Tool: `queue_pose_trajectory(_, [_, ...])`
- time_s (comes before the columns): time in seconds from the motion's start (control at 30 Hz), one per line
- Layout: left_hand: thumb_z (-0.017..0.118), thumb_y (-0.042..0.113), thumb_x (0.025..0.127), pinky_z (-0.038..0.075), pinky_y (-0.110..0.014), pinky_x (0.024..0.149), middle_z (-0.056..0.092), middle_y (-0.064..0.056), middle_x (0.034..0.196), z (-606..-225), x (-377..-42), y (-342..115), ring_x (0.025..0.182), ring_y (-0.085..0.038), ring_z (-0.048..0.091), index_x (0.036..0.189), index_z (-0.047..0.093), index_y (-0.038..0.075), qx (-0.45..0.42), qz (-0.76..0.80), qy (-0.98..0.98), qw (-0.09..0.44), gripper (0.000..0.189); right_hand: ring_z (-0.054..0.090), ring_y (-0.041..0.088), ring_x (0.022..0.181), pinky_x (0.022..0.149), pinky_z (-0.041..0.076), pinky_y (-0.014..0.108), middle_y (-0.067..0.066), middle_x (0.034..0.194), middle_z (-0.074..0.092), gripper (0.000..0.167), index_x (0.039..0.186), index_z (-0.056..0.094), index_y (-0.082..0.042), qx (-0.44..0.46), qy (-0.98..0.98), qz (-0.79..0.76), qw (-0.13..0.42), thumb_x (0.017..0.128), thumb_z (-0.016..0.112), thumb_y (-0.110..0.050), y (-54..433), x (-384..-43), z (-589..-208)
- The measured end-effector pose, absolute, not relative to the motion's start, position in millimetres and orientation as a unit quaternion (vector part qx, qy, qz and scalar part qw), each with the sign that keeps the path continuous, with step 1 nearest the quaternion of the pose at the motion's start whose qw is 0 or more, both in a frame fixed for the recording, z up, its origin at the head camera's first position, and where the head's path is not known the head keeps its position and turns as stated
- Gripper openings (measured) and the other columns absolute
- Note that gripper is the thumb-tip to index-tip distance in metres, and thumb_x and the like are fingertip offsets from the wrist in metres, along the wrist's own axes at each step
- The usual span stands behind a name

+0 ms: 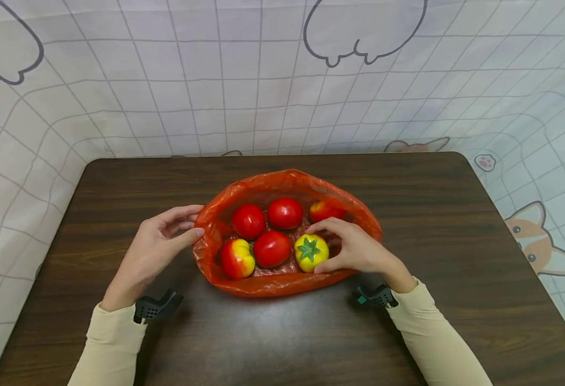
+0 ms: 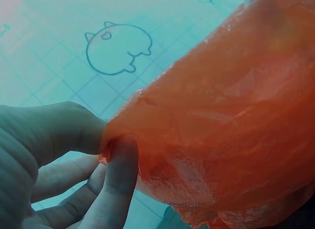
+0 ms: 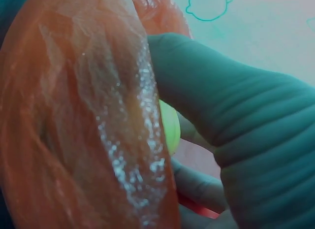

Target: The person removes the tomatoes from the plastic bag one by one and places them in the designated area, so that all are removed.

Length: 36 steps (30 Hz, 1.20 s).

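An orange-red plastic bag (image 1: pixel 282 289) stands wide open on the table, round fruit inside it. My left hand (image 1: pixel 154 241) pinches the bag's left rim between thumb and fingers; the left wrist view shows the film (image 2: pixel 197 125) caught there. Inside the right end, my right hand (image 1: pixel 357 247) holds a yellow tomato (image 1: pixel 311 253) with a green star-shaped top, thumb and forefinger curled round it. In the right wrist view the bag wall hides most of the tomato (image 3: pixel 170 128). Red tomatoes (image 1: pixel 272 249) and a red-and-yellow fruit (image 1: pixel 237 258) lie to its left.
Another red-and-yellow fruit (image 1: pixel 327 210) lies at the bag's back right, behind the right hand. The dark wood table (image 1: pixel 282 338) extends around the bag. A white gridded cloth (image 1: pixel 263 80) with cartoon animals hangs behind the table and at its sides.
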<state>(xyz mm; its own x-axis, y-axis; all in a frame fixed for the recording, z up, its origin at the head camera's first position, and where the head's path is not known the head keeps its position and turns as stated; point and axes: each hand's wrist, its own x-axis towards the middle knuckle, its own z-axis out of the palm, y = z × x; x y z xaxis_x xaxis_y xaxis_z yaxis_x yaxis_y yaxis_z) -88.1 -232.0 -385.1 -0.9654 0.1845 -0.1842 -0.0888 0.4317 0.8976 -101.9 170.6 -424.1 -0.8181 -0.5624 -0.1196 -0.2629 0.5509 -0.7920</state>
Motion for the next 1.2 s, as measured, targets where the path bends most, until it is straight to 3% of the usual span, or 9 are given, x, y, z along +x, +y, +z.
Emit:
queue_pose_trajectory(0.57, [0.073, 0.037, 0.097, 0.059, -0.018, 0.09, 0.068, -0.006, 0.133, -383, -88, -231, 0.113, -0.013, 0.067, 0.143, 0.06, 0.022, 0.035, 0.539, 0.831, 0.129, 0.05, 0.064, 0.023, 0.121, 0.1, 0.06, 0.035, 0.005, 0.137, 0.06, 0.07, 0.137, 0.059, -0.017, -0.235, 0.844, -0.452, 0.17, 0.076, 0.093, -0.026, 169, -102, -416])
queue_pose_trajectory(1.2, [0.073, 0.037, 0.097, 0.059, -0.019, 0.091, 0.068, -0.006, 0.134, -382, -86, -232, 0.113, -0.01, 0.066, 0.144, 0.059, 0.022, 0.031, 0.532, 0.836, 0.13, 0.051, 0.062, 0.023, 0.125, 0.1, 0.059, 0.03, 0.001, 0.139, 0.06, 0.07, 0.137, 0.06, -0.02, -0.205, 0.84, -0.483, 0.134, 0.076, 0.093, -0.024, 175, -103, -402])
